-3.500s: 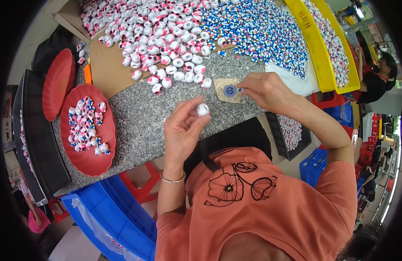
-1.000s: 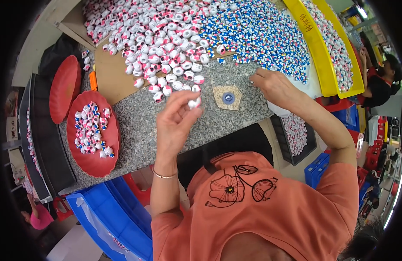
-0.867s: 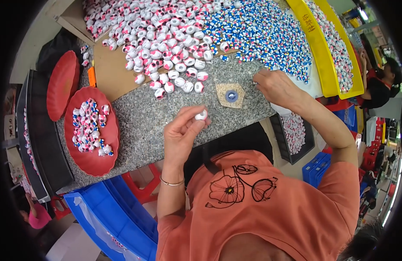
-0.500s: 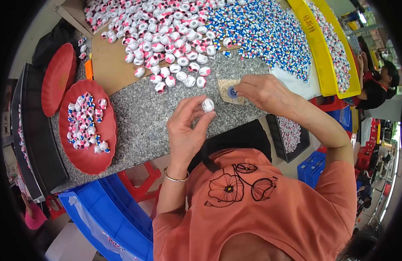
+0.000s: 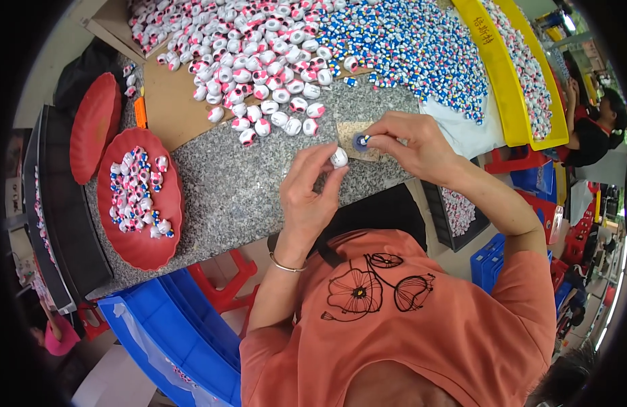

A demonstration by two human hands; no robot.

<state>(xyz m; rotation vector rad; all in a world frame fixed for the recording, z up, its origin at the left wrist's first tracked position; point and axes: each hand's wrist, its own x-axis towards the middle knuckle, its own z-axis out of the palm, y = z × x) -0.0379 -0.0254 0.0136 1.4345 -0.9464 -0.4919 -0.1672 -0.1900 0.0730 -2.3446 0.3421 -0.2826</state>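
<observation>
My left hand [image 5: 312, 183] pinches a small white round toy piece [image 5: 339, 158] between thumb and fingers above the grey speckled table [image 5: 232, 197]. My right hand [image 5: 412, 142] holds a tiny blue piece [image 5: 366, 139] over a blue disc on a small tan pad [image 5: 354, 132]. Just beyond lies a heap of white-and-pink pieces [image 5: 259, 61], and to its right a heap of blue-and-white pieces [image 5: 415, 47].
A red tray [image 5: 145, 237] at the left holds several finished pieces; a second red tray [image 5: 95, 125] leans beside it. Yellow bins [image 5: 506, 74] with more pieces stand at the right. A blue crate [image 5: 184, 346] sits below the table. Another person [image 5: 591, 129] works at far right.
My left hand has kept the white piece and brought it closer to the pad. My right hand came back from the blue heap to the pad with a blue piece.
</observation>
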